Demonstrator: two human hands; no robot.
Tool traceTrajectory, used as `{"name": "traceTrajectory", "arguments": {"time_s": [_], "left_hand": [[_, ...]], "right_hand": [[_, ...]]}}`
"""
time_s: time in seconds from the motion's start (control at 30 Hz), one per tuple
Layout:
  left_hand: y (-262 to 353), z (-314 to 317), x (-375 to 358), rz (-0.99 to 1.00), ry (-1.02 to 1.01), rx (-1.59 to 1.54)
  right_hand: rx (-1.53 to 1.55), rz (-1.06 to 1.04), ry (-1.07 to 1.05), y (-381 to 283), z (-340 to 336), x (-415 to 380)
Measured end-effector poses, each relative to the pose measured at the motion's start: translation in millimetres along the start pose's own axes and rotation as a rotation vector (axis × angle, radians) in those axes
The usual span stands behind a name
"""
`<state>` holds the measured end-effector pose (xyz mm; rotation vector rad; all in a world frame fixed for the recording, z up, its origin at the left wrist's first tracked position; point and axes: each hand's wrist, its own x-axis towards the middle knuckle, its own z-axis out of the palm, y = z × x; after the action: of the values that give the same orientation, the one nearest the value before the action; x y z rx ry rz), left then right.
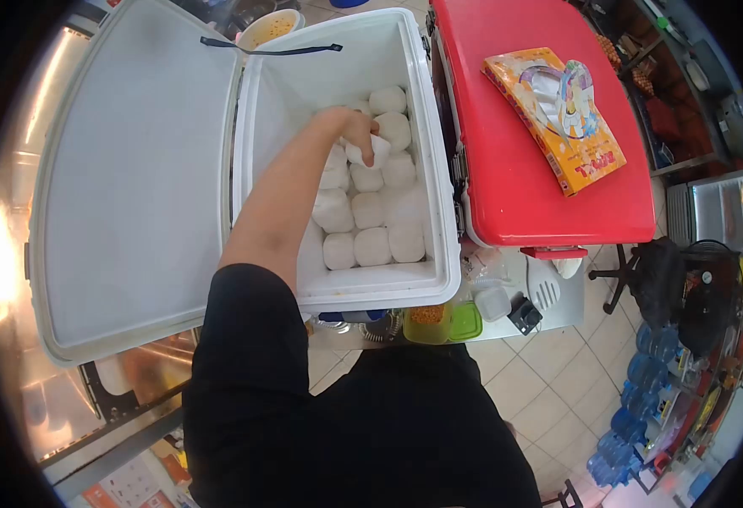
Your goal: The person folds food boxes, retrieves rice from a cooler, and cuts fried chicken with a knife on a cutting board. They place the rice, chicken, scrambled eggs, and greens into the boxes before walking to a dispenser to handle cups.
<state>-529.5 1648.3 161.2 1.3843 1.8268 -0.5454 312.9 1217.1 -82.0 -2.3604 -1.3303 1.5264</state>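
Note:
Inside the open white cooler (350, 296), my left hand (356, 131) reaches in from the left and grips a white wrapped bundle (373, 152) between thumb and fingers. Several similar round white bundles (373, 246) lie in rows on the cooler's floor, below and beside this hand. The cooler's lid (139, 178) is swung open to the left. My right hand does not show in the view.
A closed red cooler (507, 203) stands at the right, with an orange box (558, 127) on its lid. Nearer me are a green-lidded container (466, 322) and a slotted spatula (544, 286). Blue water bottles (630, 423) stand at the lower right.

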Motion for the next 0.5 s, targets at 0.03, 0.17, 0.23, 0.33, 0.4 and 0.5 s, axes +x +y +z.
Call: {"name": "traceTrajectory", "arguments": {"time_s": [0.03, 0.17, 0.23, 0.33, 0.4, 0.5], "left_hand": [[-1, 6, 2, 0.008, 0.011, -0.002], [3, 7, 3, 0.097, 0.121, 0.101], [-3, 10, 1, 0.098, 0.141, 0.071], [-13, 7, -19, 0.122, 0.354, -0.005], [-3, -6, -68, 0.154, 0.532, -0.054], [32, 3, -179, 0.266, 1.005, -0.192]], "right_hand": [[0.038, 0.03, 0.035, 45, 11, 4], [0.216, 0.054, 0.096, 151, 33, 26], [0.416, 0.151, 0.082, 115, 22, 25], [0.362, 0.037, 0.03, -97, -19, -40], [0.287, -0.102, -0.143, -161, -33, -41], [0.108, -0.469, -0.506, -275, -37, -67]]}}
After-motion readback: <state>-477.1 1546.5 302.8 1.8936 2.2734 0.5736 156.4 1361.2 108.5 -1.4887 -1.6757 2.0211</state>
